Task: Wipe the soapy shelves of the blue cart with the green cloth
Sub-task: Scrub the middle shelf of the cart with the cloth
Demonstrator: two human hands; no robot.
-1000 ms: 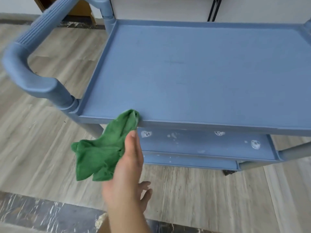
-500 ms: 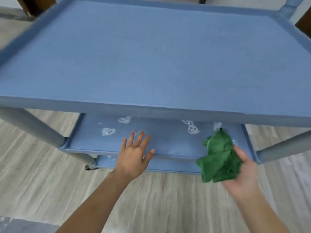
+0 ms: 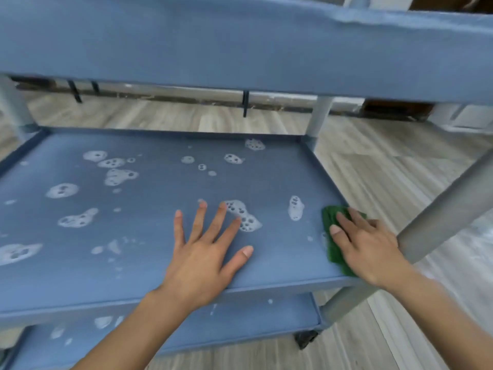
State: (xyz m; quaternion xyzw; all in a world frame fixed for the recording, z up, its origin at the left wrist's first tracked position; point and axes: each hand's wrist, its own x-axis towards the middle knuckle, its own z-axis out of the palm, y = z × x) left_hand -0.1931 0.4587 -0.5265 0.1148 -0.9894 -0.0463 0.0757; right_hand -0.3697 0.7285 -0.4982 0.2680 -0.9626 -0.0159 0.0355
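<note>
The right hand presses the cloth flat, fingers straight and close together, at the near right corner of the cart's middle shelf. The left hand lies flat just left of it, fingers spread, tips touching suds. More suds dot the left and far parts.

Green cloth, blue cart, white suds

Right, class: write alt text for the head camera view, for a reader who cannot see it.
A person's right hand presses a green cloth flat on the right end of a blue cart's middle shelf, dotted with soap foam. The left hand rests open on the shelf beside it.
</note>
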